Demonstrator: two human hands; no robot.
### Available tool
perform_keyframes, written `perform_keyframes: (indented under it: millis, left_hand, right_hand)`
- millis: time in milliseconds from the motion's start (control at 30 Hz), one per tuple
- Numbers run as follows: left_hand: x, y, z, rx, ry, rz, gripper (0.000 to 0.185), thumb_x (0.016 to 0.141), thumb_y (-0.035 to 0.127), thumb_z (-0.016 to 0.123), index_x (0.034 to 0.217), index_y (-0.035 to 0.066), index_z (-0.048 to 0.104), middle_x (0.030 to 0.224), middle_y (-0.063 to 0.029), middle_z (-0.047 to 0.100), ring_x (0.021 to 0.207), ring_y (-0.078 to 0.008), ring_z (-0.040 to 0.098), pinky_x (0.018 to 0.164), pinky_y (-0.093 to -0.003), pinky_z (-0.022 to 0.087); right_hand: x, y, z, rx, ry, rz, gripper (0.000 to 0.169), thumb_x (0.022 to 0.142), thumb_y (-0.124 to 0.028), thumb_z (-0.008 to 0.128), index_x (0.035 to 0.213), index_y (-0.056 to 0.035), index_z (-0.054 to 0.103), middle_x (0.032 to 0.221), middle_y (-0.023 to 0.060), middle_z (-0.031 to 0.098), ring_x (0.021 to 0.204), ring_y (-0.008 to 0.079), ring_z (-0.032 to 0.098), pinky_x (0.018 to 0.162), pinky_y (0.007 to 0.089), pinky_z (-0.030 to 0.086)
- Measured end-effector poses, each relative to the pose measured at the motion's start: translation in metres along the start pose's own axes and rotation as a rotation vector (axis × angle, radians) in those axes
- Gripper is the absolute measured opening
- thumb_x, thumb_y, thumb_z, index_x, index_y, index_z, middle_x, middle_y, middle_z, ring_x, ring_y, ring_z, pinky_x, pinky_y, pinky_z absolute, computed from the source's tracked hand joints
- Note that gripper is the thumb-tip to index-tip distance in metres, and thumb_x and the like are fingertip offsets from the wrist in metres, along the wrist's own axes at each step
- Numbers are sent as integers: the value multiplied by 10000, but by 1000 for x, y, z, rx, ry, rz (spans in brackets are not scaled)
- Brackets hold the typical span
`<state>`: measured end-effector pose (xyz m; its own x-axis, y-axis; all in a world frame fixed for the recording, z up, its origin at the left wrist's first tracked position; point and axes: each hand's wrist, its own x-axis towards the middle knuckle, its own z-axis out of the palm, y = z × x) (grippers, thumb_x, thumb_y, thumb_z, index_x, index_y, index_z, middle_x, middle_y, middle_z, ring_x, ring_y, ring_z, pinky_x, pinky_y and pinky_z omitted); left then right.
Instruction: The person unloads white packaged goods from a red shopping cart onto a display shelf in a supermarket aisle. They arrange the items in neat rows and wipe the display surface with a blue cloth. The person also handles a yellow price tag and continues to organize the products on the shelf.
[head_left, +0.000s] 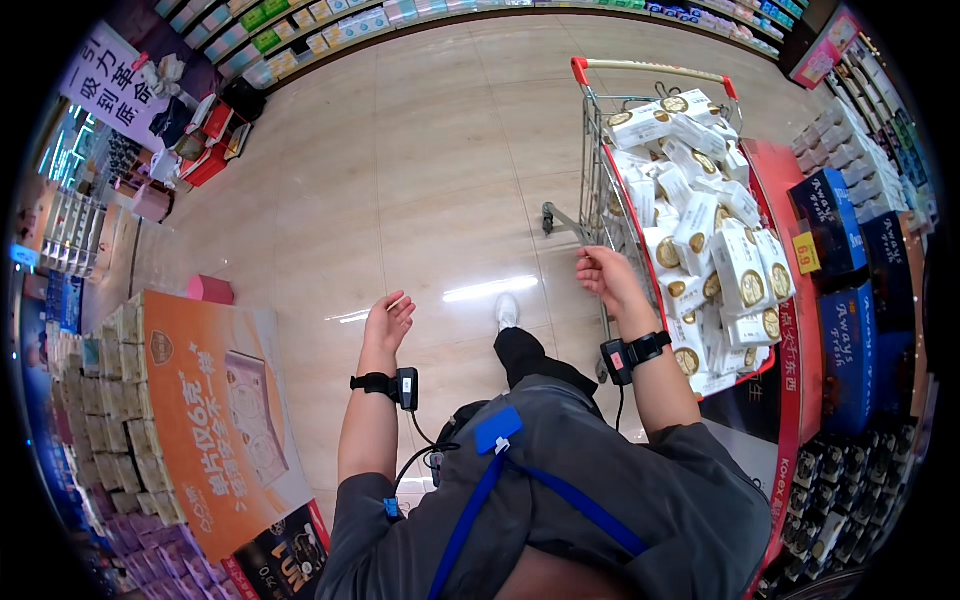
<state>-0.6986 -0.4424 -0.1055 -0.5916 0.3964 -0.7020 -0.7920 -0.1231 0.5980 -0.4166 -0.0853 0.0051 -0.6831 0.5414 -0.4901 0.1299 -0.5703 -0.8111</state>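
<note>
My left hand hangs in the air over the tiled floor, its fingers loosely curled and nothing in it. To the right, my right hand is bent at the fingers and also holds nothing. It is close to the near left side of a metal shopping cart with a red rim; whether it touches the cart I cannot tell. White soft packs with gold round prints, likely tissue, are heaped in the cart above its rim. The cart's handle points away from me.
An orange display board fronts stacked packs on the left. Dark blue cartons and a red-edged display stand right of the cart. A cart wheel juts onto the floor. Stocked shelves line the far side; red boxes sit far left.
</note>
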Motion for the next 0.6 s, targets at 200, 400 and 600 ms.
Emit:
perform_keyframes:
  millis: [200,400,600]
  left_hand:
    - [83,123,52,-32,-28,35,285,987,231,480,1172,54,606,990,-83,665,914,-242,660,692,-337,516]
    - [186,241,96,-77,-83,46,246,973,215,493,1124,64,615,940,-60,668,883,-236,656,679,-345,516]
    - [307,313,235,13,-244,-60,230,964,197,491,1110,69,615,917,-55,659,869,-229,651,683,-344,520]
  right_hand:
    - [91,-55,21,266,50,-72,207,1004,-217,531,1018,-39,636,783,28,639,686,137,610,624,277,497]
    - [178,-186,56,354,107,-300,198,1004,-203,539,985,-29,631,775,39,633,679,139,607,616,257,488]
    - [270,-259,36,486,288,-385,211,1005,-218,528,981,-28,617,827,65,648,716,167,637,629,281,501]
